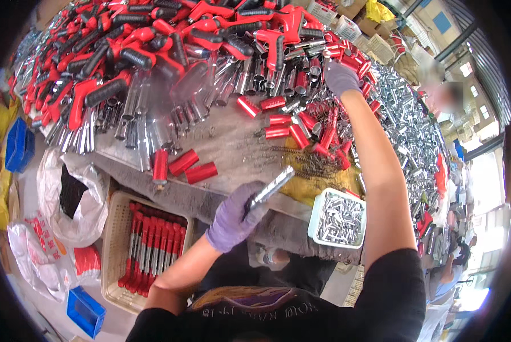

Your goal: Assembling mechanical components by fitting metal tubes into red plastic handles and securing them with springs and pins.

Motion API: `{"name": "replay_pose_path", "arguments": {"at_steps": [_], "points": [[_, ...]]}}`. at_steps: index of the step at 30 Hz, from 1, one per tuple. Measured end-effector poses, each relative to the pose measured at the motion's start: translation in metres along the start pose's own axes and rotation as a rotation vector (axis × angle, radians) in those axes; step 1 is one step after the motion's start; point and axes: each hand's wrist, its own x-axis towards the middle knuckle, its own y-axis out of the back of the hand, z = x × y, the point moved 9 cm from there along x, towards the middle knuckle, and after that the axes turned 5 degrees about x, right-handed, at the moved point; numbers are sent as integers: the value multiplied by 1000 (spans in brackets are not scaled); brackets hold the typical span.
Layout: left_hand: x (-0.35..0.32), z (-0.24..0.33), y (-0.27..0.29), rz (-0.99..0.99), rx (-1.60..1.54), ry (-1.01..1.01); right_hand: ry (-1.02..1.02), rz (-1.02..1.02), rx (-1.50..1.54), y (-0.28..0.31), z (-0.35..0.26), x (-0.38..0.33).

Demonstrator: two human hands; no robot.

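Observation:
My left hand, in a purple glove, is closed around a shiny chrome metal tube that points up and to the right over the table's front edge. My right hand, gloved too, reaches far into the pile at the right, against red metal tubes. Its fingertips are hidden, so its grip cannot be made out. Short red tubes lie loose between the two hands. Closer to my left hand rest a few more red sleeves. Dark springs are scattered on the tabletop by a yellowish patch.
A heap of red-and-black handles covers the far left of the table. Small metal parts pile up at the right. A pale tub of little metal pieces stands at the front edge. Below left, a crate holds red-and-chrome tools near white sacks.

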Motion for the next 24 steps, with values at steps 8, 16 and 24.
{"name": "replay_pose_path", "arguments": {"at_steps": [8,16,24], "points": [[-3,-3,4,-58,-76,13,-65,-209,-43,-28,-22,58],[1,-14,0,-48,-249,159,-117,185,1225,34,66,15],[-5,-31,-12,13,-431,254,177,457,1588,113,103,-221]]}}
